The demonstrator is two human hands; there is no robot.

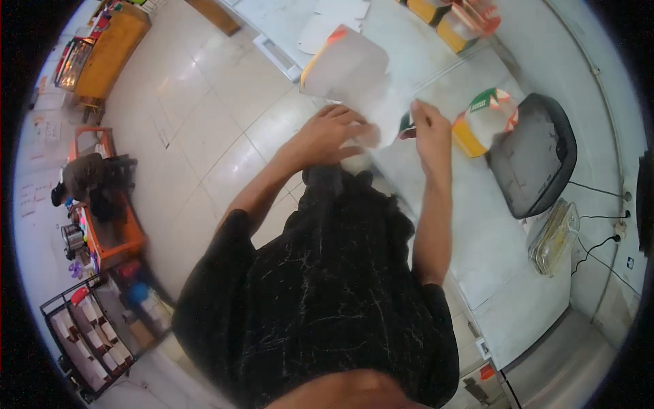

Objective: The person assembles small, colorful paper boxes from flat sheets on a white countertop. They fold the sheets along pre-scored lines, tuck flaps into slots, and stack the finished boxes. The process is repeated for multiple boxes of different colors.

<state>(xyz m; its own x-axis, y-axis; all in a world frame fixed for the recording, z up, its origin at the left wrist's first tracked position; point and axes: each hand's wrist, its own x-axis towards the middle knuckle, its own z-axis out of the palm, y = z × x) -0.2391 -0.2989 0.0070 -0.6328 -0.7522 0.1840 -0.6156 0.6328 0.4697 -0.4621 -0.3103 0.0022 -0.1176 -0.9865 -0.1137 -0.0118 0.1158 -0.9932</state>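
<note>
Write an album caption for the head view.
Bare hands at a blurred pale card piece, a yellow-and-green box on the white table.

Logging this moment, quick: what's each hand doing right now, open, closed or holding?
Left hand: open, fingers loosely curled beside the blurred white paperboard carton; contact can't be told.
Right hand: closed, pinching the same carton's edge.
</note>
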